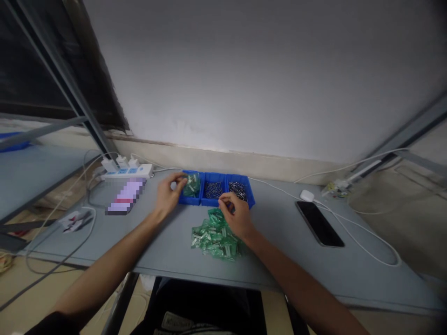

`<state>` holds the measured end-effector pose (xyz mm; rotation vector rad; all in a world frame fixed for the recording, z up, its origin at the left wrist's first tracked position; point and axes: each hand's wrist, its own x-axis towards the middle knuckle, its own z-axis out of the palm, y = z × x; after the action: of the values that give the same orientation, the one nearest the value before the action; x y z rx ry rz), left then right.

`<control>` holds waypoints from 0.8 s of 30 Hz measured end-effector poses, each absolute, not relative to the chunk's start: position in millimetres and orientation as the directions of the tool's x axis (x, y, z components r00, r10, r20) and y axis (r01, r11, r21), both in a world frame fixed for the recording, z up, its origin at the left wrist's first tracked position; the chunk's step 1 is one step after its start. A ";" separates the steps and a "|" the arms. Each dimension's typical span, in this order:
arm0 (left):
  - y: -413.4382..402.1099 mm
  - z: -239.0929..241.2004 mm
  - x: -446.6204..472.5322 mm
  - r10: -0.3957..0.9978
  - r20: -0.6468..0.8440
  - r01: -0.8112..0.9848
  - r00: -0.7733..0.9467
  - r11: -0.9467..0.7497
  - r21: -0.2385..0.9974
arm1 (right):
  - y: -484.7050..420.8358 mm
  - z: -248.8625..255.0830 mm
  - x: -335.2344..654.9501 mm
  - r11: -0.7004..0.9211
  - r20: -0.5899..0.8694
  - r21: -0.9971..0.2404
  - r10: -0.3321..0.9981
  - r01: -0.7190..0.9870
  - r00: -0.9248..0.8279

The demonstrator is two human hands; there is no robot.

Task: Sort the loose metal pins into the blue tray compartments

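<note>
Three blue bins stand side by side. The left bin [190,202] has green plastic bags [192,185] in it, the middle bin [210,202] holds thin metal screws [213,190], and the right bin [250,197] holds darker metal pieces [237,190]. My left hand [168,194] reaches over the left bin's side, thumb and forefinger pinched at the edge of a green bag. In front of the middle and right bins is my right hand [239,216], fingers curled and fingertips together; what they hold is too small to make out. Below lies a pile of filled green bags [214,237].
A black phone [319,224] and white charger [307,196] lie at the right with a loose cable. Toward the left are a phone with a blurred screen [126,196], a power strip [141,172] with plugs, and cables. A wall [261,93] rises behind the table.
</note>
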<state>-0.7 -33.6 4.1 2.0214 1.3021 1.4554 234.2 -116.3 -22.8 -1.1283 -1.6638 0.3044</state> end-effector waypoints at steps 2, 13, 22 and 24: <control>-22.4 3.0 -11.5 0.844 0.528 0.573 0.094 -0.479 0.665 | -116.7 -23.9 234.6 0.544 0.620 -0.599 0.779 0.588 -0.089; -21.0 -11.6 -11.1 0.740 0.567 0.750 0.361 -0.592 0.295 | -129.6 -20.9 229.4 0.762 0.423 -0.237 0.640 0.603 -0.642; -26.3 -5.2 -10.7 0.796 0.465 0.800 0.388 -0.541 0.259 | -132.0 -19.7 223.9 0.743 0.302 -0.247 0.669 0.622 -0.679; -25.7 -5.7 -10.9 0.783 0.487 0.790 0.387 -0.554 0.264 | -130.9 -19.4 223.4 0.757 0.309 -0.273 0.654 0.594 -0.691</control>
<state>-10.9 -25.7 -5.7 2.6250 1.4887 0.9119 223.4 -130.9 -19.4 -0.9532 -2.5656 0.2130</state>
